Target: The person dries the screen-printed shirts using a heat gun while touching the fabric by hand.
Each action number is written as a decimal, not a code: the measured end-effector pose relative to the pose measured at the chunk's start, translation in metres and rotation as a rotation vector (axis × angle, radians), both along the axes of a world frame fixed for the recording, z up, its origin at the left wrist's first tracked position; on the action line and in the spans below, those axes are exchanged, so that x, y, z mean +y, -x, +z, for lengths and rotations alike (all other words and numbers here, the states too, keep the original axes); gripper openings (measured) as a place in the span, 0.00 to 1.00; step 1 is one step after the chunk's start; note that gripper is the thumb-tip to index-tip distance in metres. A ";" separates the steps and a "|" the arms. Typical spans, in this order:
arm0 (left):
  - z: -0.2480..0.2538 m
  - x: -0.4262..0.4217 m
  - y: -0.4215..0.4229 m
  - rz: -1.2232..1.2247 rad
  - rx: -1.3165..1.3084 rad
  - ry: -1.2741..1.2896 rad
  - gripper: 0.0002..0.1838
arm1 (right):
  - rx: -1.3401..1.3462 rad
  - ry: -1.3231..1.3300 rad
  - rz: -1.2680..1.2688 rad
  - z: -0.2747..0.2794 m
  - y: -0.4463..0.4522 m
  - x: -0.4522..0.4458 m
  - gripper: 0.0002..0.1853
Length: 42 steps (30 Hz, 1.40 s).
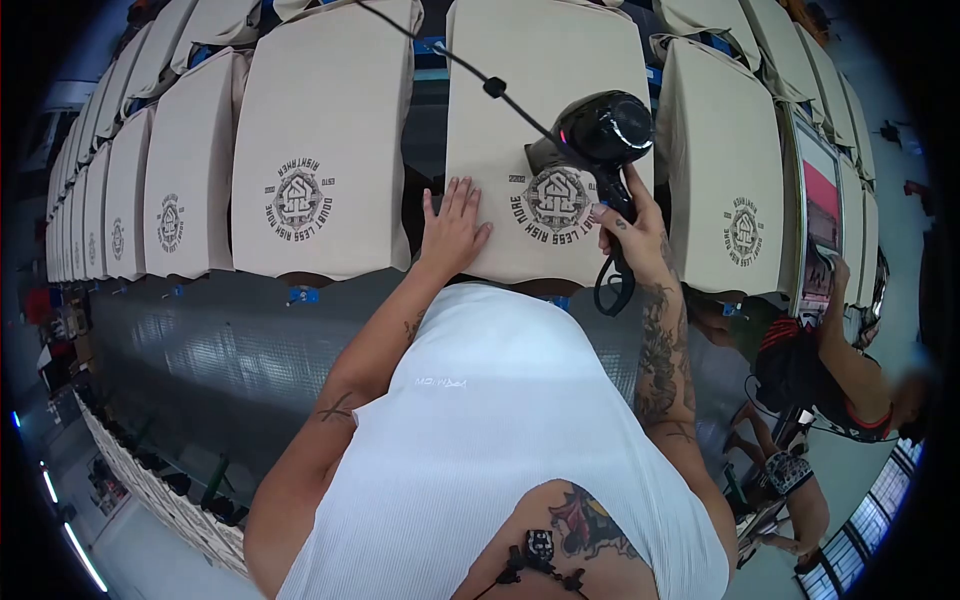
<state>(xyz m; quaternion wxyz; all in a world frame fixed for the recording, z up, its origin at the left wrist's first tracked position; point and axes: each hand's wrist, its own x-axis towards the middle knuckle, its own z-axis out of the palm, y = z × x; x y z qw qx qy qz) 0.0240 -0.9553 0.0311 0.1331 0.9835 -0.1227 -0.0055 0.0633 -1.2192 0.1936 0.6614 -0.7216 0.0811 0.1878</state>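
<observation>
My right hand is closed around the handle of a black hair dryer. The dryer's nozzle points left and sits above a beige garment stretched over a flat board. Partly covered by the dryer and my hand is a dark round logo print with lettering around it. My left hand lies flat on the same garment near its lower left edge, fingers extended, beside the print. A black strap loop hangs from the handle's end.
A black cord crosses from upper left to the dryer. Similar printed beige garments line up on boards to the left, and another stands at right. Beyond it, a co-worker has a hand at a framed screen.
</observation>
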 end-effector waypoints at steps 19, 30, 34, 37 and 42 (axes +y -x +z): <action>-0.006 -0.008 -0.004 0.000 -0.044 -0.035 0.32 | 0.076 -0.031 0.053 0.003 0.028 -0.016 0.44; -0.006 -0.054 0.033 0.164 -0.041 -0.066 0.33 | 0.095 0.029 0.139 0.010 0.064 -0.094 0.44; -0.006 -0.067 0.042 0.249 -0.037 -0.068 0.32 | 0.022 0.034 0.105 0.005 0.056 -0.124 0.43; -0.005 -0.069 0.045 0.291 -0.033 -0.068 0.32 | -0.009 0.047 0.136 0.003 0.045 -0.126 0.44; -0.008 -0.060 0.031 0.341 -0.038 -0.056 0.32 | 0.092 -0.011 0.278 -0.001 0.029 -0.087 0.46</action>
